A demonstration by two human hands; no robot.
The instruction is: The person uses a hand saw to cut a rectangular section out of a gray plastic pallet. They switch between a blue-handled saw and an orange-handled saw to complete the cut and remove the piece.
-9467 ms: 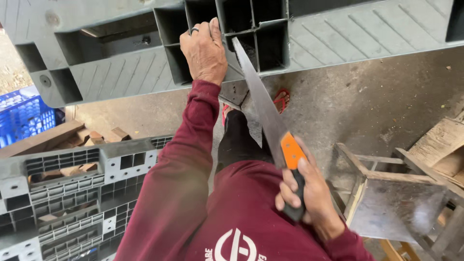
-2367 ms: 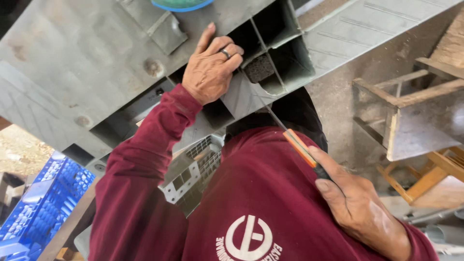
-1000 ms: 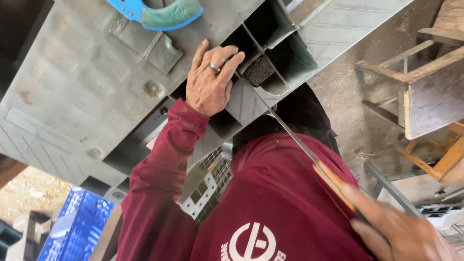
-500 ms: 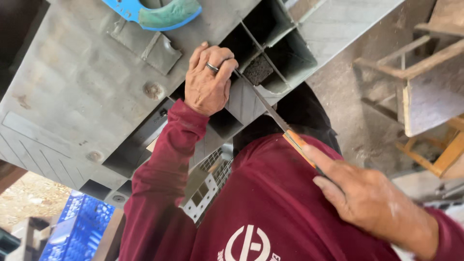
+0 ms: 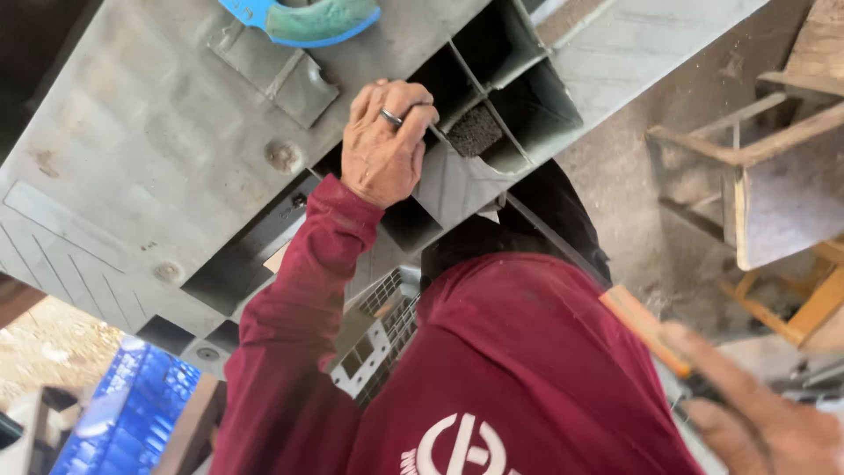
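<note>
Here the left hand, a ring on one finger, grips the edge of a large grey plastic pallet that fills the upper part of the view from about nine o'clock round to one o'clock; the fingers are curled tight over a rib beside the open cells, with the thumb side lying against the flat grey face. Just to the three o'clock side of that hand sits a dark, rough block lodged inside one of the cells. A thin saw blade runs from the pallet's cut edge near the centre down toward four o'clock, ending in an orange handle — blurred — which the right hand holds at the lower right corner, fingers wrapped round the grip with the forefinger stretched along it. The maroon sleeve of the left arm climbs from six o'clock up to the hand, and the maroon shirt fills the bottom middle. At twelve o'clock a blue and green curved piece lies on the pallet's top face. A wooden stool frame stands on the ground at three o'clock, a pale slotted crate shows between arm and body, and a blue crate sits at seven o'clock — well apart from both hands.
</note>
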